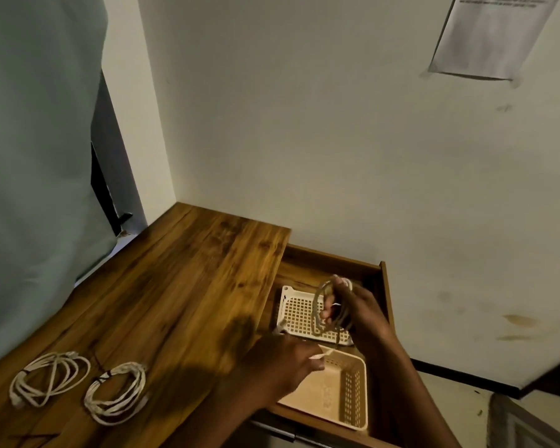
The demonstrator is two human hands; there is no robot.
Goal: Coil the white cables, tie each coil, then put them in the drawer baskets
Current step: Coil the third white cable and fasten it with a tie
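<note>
My right hand (353, 305) grips a coil (325, 310) of white cable, fingers curled through and around its loops, holding it upright over the far basket (296, 310) in the open drawer (383, 286). My left hand (285, 360) reaches toward the drawer beside the near basket (353, 392); it is blurred, and I cannot tell whether its fingers pinch anything or hang loose.

Two more coils lie on the desk (181, 286), well left of the drawer: one coil (50, 378) farther from it, the other (115, 392) nearer, each with a dark tie across its bundle.

The cable looks light and springy to me. The loops will want to splay apart if the tie is slack, so I judge the best hold is across the whole bundle near the tie, pinching every strand together, not one loop alone. It is soft enough to bend into a basket without harm, and its smooth jacket may slide under a light pinch. Whether this coil is tied already I cannot make out.
</note>
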